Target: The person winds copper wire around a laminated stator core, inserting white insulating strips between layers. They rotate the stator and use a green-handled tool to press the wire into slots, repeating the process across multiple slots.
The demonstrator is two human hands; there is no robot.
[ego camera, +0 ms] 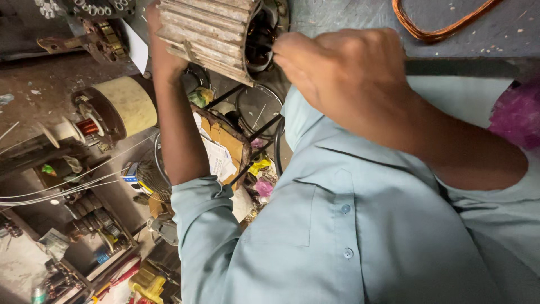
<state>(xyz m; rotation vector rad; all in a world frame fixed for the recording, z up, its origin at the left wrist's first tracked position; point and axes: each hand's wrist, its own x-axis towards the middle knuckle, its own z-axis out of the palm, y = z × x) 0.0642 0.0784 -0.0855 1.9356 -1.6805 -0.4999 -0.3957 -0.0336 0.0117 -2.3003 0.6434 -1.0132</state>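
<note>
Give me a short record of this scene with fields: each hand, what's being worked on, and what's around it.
Workpiece: ribbed grey metal motor stator, open end facing right
Left hand: behind the stator's ribbed side, mostly hidden
Right hand: closed, fingertips at the stator's open end
Bench: coil of copper wire at top right
Below left: cream tape roll, small copper wire spool

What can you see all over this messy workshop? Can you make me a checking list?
Surface: grey bench top, dusty with pale specks.
Job's things: ribbed motor stator, tilted, its open end facing the right hand.
Clutter: yellow tape roll, papers, small parts below.
Grippers: left hand mostly hidden behind the stator; right hand closed at its open end, fingertips hidden.
Cables: copper wire coil on the bench; thin white strands at left.
Surroundings: crowded shelves below.
</note>
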